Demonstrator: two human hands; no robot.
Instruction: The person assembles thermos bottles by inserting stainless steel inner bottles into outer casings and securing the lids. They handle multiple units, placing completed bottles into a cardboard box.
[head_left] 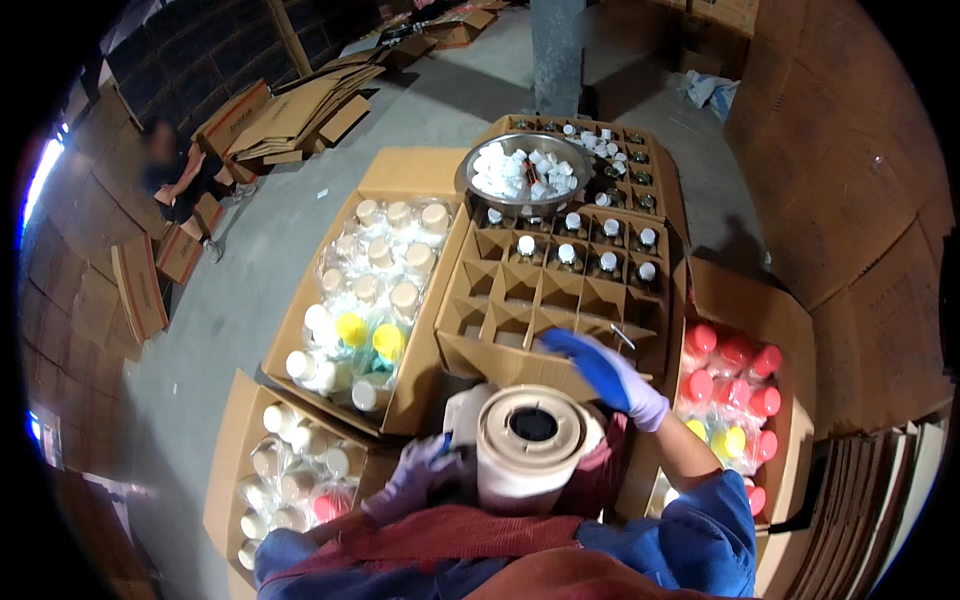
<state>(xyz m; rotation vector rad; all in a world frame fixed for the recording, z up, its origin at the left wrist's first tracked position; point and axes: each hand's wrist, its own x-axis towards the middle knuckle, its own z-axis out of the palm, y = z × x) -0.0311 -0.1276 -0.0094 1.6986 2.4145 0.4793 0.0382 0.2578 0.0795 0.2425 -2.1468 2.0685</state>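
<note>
My right hand (608, 378), in a lavender and blue glove, reaches over the front edge of a divided cardboard box (560, 365). Its fingers stretch out to the left, slightly blurred, and I see nothing in them. A thin whitish strip (622, 336) is just beyond it. Close to my body stands a large cream roll (530, 465) with a dark hollow core. My left hand (422, 472), gloved too, is low beside the roll's left side; its fingers are dim and partly hidden. Bottles with white caps (567, 254) fill the box's back cells; its front cells show bare dividers.
A metal bowl of white caps (528, 205) rests on the boxes behind. Boxes of bagged containers with beige lids (380, 252) and red lids (735, 393) flank me. A person (185, 185) sits at the far left near flattened cardboard (300, 110). A grey pillar (557, 60) stands behind.
</note>
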